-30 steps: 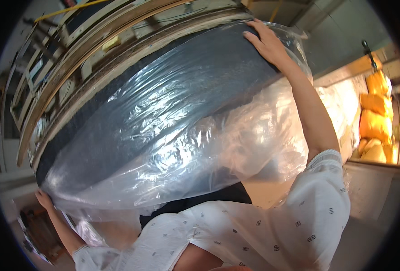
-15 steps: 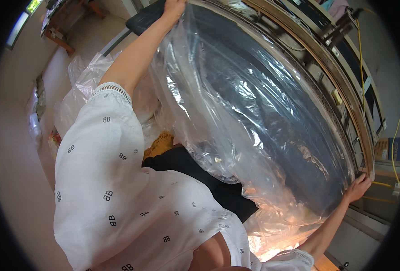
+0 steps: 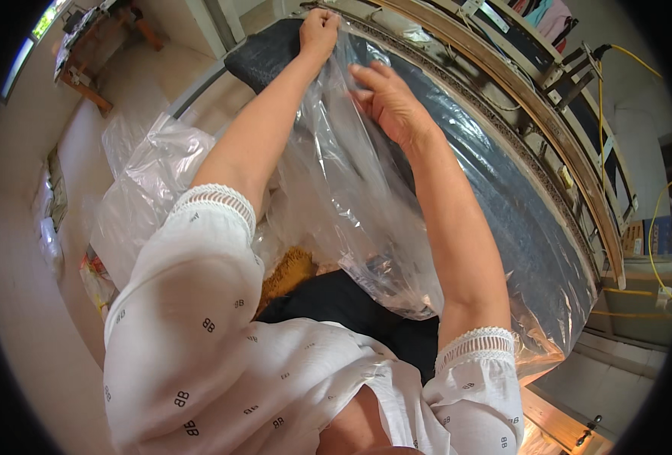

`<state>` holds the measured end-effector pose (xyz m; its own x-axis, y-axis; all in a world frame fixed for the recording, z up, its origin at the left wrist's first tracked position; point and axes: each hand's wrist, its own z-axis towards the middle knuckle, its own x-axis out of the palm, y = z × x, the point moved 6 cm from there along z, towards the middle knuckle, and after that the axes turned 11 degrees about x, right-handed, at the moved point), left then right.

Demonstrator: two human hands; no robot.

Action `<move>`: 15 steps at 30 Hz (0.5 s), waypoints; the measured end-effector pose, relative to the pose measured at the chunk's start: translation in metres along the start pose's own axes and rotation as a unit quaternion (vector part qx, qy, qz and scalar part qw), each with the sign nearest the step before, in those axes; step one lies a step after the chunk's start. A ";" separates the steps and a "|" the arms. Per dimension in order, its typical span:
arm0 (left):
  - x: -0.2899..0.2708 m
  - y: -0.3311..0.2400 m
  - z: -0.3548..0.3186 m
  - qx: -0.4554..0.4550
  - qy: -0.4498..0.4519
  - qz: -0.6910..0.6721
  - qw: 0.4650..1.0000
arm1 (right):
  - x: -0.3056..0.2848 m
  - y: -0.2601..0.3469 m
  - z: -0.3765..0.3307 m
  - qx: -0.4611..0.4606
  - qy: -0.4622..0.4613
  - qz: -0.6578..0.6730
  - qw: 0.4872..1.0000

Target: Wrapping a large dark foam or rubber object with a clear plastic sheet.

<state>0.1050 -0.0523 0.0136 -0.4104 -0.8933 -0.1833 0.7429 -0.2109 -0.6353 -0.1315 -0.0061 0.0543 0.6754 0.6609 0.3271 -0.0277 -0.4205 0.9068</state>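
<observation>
The left hand [image 3: 319,36] pinched the plastic sheet [image 3: 336,152] near the surface [image 3: 256,57]'s far-left corner; the right hand [image 3: 389,98] hung half-spread. Straightening seemed underway, calling next for even tension.

White blouse [image 3: 290,371] with sparse black pattern, colourless plastic film [image 3: 366,220], dark grey panel [image 3: 264,54].

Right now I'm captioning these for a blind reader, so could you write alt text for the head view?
A person's left hand pinches a clear plastic sheet draped over a long, dark panel, while the right hand, loosely open, is close beside it. A wooden rail runs along the panel's far side.
</observation>
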 end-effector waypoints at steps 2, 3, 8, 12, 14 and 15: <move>-0.001 0.002 -0.002 -0.021 0.006 0.002 1.000 | 0.016 -0.005 -0.031 0.123 0.135 -0.226 0.957; -0.001 0.005 -0.004 -0.044 0.008 0.007 0.999 | 0.013 -0.007 -0.054 0.105 0.173 -0.224 0.954; 0.000 0.016 0.002 -0.030 0.025 0.044 0.998 | -0.092 0.006 -0.239 -0.010 0.170 -0.158 0.973; -0.005 0.008 0.014 -0.063 0.069 0.109 0.990 | -0.307 0.042 -0.560 -0.334 -0.420 -0.175 0.826; -0.006 0.024 0.014 -0.073 0.061 0.105 0.990 | -0.286 0.016 -0.704 -0.446 -0.650 -0.192 0.584; -0.012 0.053 0.023 -0.059 0.040 0.070 0.995 | -0.267 0.010 -0.717 -0.447 -0.665 -0.196 0.565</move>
<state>0.1612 -0.0615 -0.0005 -0.3517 -0.8751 -0.3324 0.7304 -0.0344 -0.6822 -0.8405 0.2592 0.1663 0.6985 -0.7080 0.1042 0.3565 0.4705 0.8072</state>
